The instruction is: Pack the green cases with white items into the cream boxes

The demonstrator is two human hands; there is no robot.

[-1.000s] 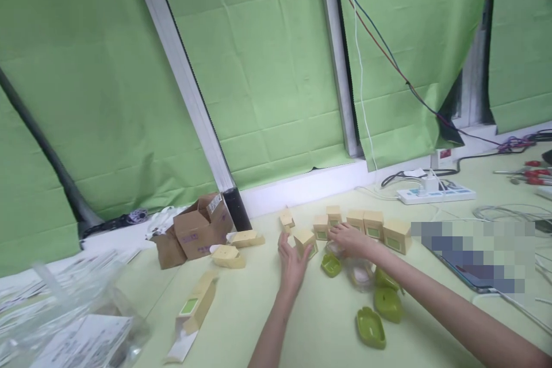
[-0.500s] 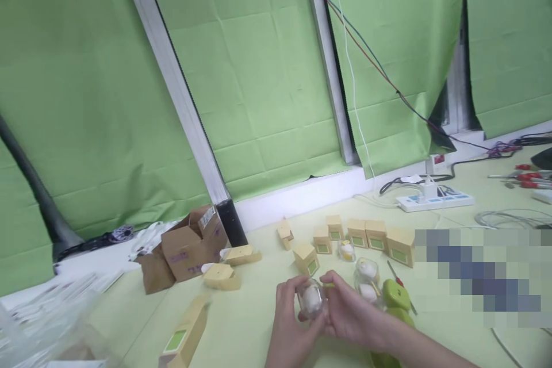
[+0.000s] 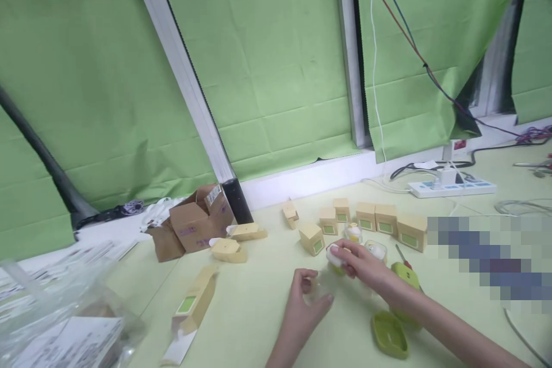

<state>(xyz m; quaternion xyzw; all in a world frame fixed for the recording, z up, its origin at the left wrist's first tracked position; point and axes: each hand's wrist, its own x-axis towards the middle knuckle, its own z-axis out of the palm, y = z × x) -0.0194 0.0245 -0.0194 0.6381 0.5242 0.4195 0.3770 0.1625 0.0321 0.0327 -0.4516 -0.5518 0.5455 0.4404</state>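
My left hand [image 3: 304, 305] has its thumb and fingers curled around a clear plastic case [image 3: 319, 287], whose outline is faint. Up and to the right of it, my right hand [image 3: 360, 264] pinches a small white rounded object [image 3: 333, 255] with a yellow-green edge below. Just beyond my right hand, a white piece in a clear case [image 3: 376, 250] is partly covered by my forearm. A similar cased piece [image 3: 353, 233] stands farther back. Under and beside my right forearm lie a green rounded case [image 3: 406, 277] and an open green tray-like piece [image 3: 389, 334].
Several small tan boxes with green labels [image 3: 365, 217] stand behind the hands. Opened tan cartons [image 3: 196, 299] lie to the left, near a brown cardboard box [image 3: 200, 218] and a plastic bag [image 3: 77, 322]. A red-handled screwdriver [image 3: 405, 261] and a power strip [image 3: 452, 186] are at right.
The white object has come out of the clear case in my right hand, which moved up and right. My left hand keeps the case. The view has shifted, showing the green tray-like piece more fully.
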